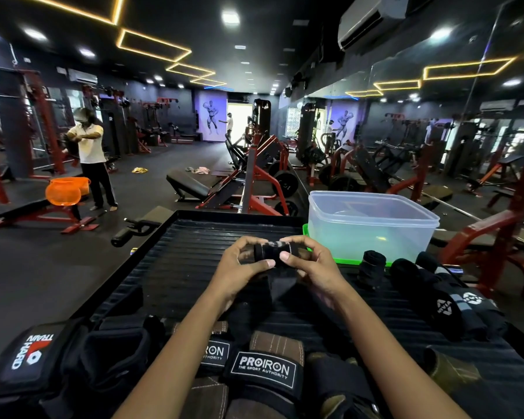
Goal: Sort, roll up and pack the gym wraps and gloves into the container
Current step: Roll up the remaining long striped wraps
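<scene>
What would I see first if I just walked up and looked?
Probably the two hands in the middle, left hand and right hand, both pinching a black wrap into a roll. Just behind on the right sits the clear container, nothing inside.

orange basket, red weight machines, standing person

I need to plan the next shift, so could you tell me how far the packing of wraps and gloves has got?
Early stage. Done: a rolled wrap and more rolls stand beside the clear container, which looks empty. In hand: the left hand and right hand grip a black wrap, rolling it. Left: the PROIRON gloves and Train Hard glove lie unpacked.
</scene>
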`<state>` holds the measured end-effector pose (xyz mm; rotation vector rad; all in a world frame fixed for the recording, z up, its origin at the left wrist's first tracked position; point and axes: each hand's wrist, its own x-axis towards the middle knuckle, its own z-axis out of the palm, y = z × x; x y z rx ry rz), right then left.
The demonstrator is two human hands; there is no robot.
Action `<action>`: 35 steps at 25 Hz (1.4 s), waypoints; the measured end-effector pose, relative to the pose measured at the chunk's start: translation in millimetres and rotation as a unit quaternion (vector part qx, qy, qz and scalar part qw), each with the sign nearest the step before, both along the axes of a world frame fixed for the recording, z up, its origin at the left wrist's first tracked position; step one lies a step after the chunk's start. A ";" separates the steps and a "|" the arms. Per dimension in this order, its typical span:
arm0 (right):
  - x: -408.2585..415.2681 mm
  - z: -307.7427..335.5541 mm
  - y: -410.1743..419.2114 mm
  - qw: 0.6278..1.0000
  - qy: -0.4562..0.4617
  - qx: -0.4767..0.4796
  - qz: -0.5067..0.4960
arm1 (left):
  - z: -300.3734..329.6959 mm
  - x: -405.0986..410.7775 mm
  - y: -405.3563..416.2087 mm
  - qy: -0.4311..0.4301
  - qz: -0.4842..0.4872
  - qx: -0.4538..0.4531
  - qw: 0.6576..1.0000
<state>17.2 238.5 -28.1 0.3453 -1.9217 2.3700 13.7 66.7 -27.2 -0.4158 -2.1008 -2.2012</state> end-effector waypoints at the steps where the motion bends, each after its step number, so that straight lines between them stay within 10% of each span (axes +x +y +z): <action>1: 0.0 1.3 1.1 1.000 0.005 0.002 0.003 | 1.8 1.8 1.3 -0.031 -0.011 0.029 0.999; 10: 0.9 3.3 -1.7 0.999 0.015 0.020 0.045 | 4.6 -0.3 0.0 -0.073 0.017 0.099 0.992; 20: 1.7 0.9 -3.5 0.997 -0.005 0.072 0.037 | -1.7 -1.8 1.6 0.086 0.107 -0.087 0.987; 27: 1.9 6.2 -6.7 0.990 0.062 0.127 0.009 | 0.3 -4.0 -4.0 -0.002 0.116 0.115 0.987; 35: -4.7 -0.9 -5.6 0.974 0.087 0.208 0.001 | -0.5 -3.8 0.6 -0.009 0.118 0.122 0.985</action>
